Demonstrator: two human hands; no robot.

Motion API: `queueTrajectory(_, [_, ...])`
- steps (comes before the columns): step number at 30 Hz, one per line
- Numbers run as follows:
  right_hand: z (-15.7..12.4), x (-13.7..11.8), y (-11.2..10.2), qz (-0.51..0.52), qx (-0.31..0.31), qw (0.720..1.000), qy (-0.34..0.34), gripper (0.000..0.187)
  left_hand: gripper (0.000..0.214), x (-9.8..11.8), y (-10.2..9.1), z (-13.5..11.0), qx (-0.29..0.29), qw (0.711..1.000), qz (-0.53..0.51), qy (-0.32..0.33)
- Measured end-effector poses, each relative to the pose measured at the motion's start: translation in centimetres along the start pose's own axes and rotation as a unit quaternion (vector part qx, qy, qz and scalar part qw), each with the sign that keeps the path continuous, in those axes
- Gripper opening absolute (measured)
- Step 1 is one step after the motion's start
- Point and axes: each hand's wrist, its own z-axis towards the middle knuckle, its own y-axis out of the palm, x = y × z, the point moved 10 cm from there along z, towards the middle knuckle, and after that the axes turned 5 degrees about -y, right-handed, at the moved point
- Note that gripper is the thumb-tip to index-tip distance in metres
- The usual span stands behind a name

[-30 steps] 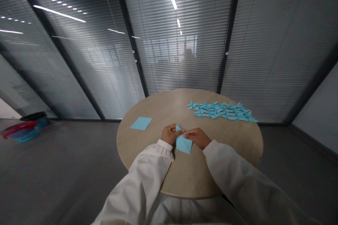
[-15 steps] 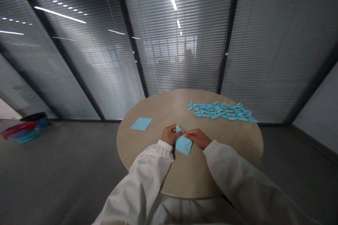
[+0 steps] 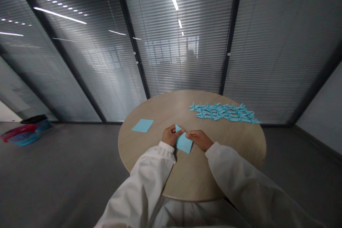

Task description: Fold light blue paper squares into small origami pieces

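Blue paper (image 3: pixel 184 144) sits between my hands over the table (image 3: pixel 192 178), its near face now plain where crease lines showed a moment ago, so I judge the folding is mid-step. My left hand (image 3: pixel 171 136) pinches the far corner; my right hand (image 3: pixel 200 139) meets the right edge, whether clamped I cannot tell.

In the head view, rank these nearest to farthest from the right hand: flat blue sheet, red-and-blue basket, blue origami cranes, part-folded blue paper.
1. Part-folded blue paper: just left of the right hand.
2. Blue origami cranes: table, far right.
3. Flat blue sheet: table's left.
4. Red-and-blue basket: floor, far left.
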Motion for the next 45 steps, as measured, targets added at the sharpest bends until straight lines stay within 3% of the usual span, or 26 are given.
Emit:
queueTrajectory(8, [0.0,0.1,-0.5,-0.045,0.016,0.999,0.003,0.038,0.035,0.0,0.1,-0.1,0.002,1.000,-0.011,-0.007])
queueTrajectory(13, [0.1,0.1,-0.3,-0.016,0.012,1.000,-0.003,0.037,0.038,0.2,-0.9,0.2,0.033,0.999,-0.018,0.010])
queueTrajectory(18, [0.0,0.0,-0.7,-0.064,0.026,0.998,-0.012,0.036,0.038,0.1,-1.3,0.4,0.046,0.999,-0.019,0.011])
queueTrajectory(25, [0.0,0.7,0.1,0.050,0.006,0.998,0.031,0.038,0.037,0.2,-1.7,0.5,0.061,0.998,-0.025,0.017])
queueTrajectory(33, [0.0,-0.2,-1.4,-0.081,0.046,0.996,-0.012,0.042,0.038,0.7,-1.7,0.0,0.069,0.997,-0.031,0.010])
queueTrajectory(45, [-0.1,0.3,-1.2,-0.060,0.042,0.997,0.014,0.039,0.038,1.0,-3.1,0.5,0.100,0.992,-0.044,0.065])
